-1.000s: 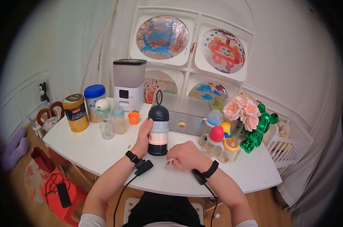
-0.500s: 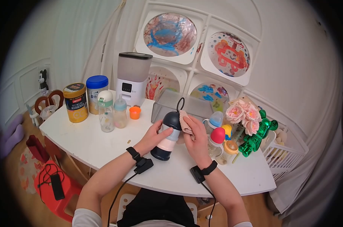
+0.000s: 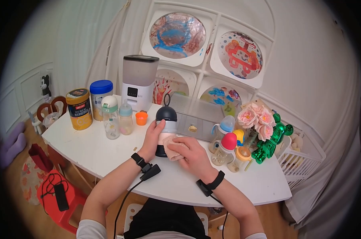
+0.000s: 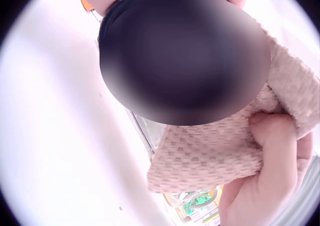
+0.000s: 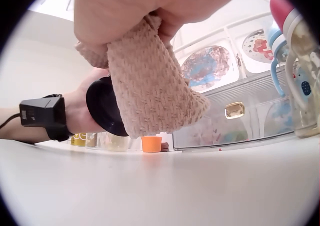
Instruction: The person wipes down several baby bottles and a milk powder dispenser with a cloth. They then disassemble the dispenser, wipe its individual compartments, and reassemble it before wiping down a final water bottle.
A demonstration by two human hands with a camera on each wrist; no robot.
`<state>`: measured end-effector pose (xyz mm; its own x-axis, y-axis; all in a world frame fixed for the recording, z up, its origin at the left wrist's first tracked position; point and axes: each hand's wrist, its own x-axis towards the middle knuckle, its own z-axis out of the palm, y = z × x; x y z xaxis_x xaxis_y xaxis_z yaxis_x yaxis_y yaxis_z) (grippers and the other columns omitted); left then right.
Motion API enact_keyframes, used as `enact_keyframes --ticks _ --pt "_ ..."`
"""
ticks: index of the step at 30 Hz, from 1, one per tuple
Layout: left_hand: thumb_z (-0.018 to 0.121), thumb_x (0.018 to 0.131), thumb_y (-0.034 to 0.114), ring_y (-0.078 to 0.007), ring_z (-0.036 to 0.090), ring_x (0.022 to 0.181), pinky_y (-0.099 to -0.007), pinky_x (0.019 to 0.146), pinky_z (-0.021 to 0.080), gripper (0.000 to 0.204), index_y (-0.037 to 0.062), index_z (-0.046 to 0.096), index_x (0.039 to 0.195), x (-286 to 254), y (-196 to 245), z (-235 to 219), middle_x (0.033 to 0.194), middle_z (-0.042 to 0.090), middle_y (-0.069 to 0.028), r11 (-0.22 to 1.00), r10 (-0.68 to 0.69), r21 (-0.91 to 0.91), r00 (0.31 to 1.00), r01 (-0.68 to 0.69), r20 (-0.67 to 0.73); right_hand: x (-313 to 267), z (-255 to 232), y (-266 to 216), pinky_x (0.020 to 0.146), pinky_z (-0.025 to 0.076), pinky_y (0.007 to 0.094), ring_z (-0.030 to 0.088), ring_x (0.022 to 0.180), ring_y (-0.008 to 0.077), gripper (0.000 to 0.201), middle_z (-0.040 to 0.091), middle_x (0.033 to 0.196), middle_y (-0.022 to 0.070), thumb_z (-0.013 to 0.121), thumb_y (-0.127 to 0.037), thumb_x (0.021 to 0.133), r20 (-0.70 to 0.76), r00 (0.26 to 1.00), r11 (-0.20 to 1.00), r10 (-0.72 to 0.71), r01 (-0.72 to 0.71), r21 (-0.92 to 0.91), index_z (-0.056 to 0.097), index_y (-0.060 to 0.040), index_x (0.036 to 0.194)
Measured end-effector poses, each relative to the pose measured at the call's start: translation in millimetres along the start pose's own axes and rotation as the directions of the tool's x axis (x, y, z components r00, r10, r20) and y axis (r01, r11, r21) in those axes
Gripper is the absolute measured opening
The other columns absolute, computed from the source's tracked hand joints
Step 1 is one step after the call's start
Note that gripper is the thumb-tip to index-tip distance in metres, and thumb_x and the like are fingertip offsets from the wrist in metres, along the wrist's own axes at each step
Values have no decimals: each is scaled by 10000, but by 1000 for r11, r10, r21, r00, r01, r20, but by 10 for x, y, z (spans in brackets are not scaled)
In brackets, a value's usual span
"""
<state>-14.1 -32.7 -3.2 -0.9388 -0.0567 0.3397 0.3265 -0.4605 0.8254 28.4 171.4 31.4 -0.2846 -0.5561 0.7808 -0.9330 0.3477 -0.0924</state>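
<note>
My left hand grips a stacked formula container with a dark blue domed lid, a loop handle, and pale blue and pink tiers. Its dark round base faces the left wrist camera, and in the right wrist view that base hangs above the tabletop. In my right hand is a pink waffle-textured cloth, pinched between thumb and fingers. The cloth lies against the container's lower right side, covering part of the pink tier and base.
Behind stands a clear-fronted box. To the right are several baby bottles, pink flowers and a green bear figure. Leftward sit two formula cans, two bottles, an orange cup and a white dispenser.
The container was tilted half a second ago with the cloth at its lid; now it is more upright. My right hand has moved the cloth down and left to its lower part.
</note>
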Motion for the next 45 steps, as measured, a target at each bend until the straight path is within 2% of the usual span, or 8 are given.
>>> enact_keyframes --ticks 9,15,20,22,27,29,35,45 --pt "521 1065 583 -212 728 847 -351 753 612 557 74 573 1285 59 -54 -78 1009 698 -107 998 19 -53 998 -22 -60 -9 -11 -66 891 572 397 681 1035 317 423 695 1141 79 708 43 690 65 998 999 -15 12 41 752 -108 1082" --pt "583 1076 456 -166 701 992 -329 861 586 465 57 546 1311 -32 91 -13 1125 674 -84 1000 -21 -16 997 22 78 -36 -35 0 812 589 410 699 936 326 347 710 1010 83 619 50 702 131 990 980 42 -66 185 751 -102 985" --pt "601 1069 458 -160 701 1029 -333 879 594 488 59 542 1343 -15 69 -60 1167 674 -76 999 -41 11 988 40 147 -49 -112 35 734 578 430 719 858 344 248 740 884 120 550 -17 790 366 901 970 234 -192 -147 739 -97 930" --pt "613 1063 461 -169 708 1034 -352 876 614 514 62 523 1375 -16 97 -80 1200 668 -80 961 -175 -181 965 211 194 -84 -101 119 726 577 428 717 840 355 243 741 870 130 552 -27 808 280 927 964 250 -210 -166 744 -96 940" --pt "677 1041 419 -170 712 1055 -351 884 626 548 65 492 1416 -21 54 -63 1235 666 -86 991 -117 -40 973 127 197 -120 -40 344 752 578 389 727 830 328 226 744 892 128 549 -19 886 -135 937 942 322 -332 -52 745 -83 979" --pt "699 1033 402 -167 712 1060 -343 894 623 563 60 483 1425 -22 20 -54 1242 665 -87 994 -104 -3 974 107 200 -78 -43 373 880 559 355 718 987 278 271 732 1095 144 525 33 938 -312 879 932 361 -329 154 711 -49 1118" --pt "681 1046 371 -150 671 1155 -319 984 566 526 16 534 1406 -53 12 -22 1240 681 -81 981 -185 114 918 155 349 0 -66 348 1097 474 424 597 1275 403 523 612 1411 198 598 100 856 -330 918 969 218 -164 182 623 -41 1359" --pt "584 1092 409 -134 647 1172 -286 1005 523 544 -17 531 1426 -82 -34 46 1302 669 -84 970 -122 237 959 60 257 -5 -55 266 1054 514 455 614 1239 395 557 633 1378 176 710 51 809 -250 963 988 97 -124 -97 669 -80 1349"
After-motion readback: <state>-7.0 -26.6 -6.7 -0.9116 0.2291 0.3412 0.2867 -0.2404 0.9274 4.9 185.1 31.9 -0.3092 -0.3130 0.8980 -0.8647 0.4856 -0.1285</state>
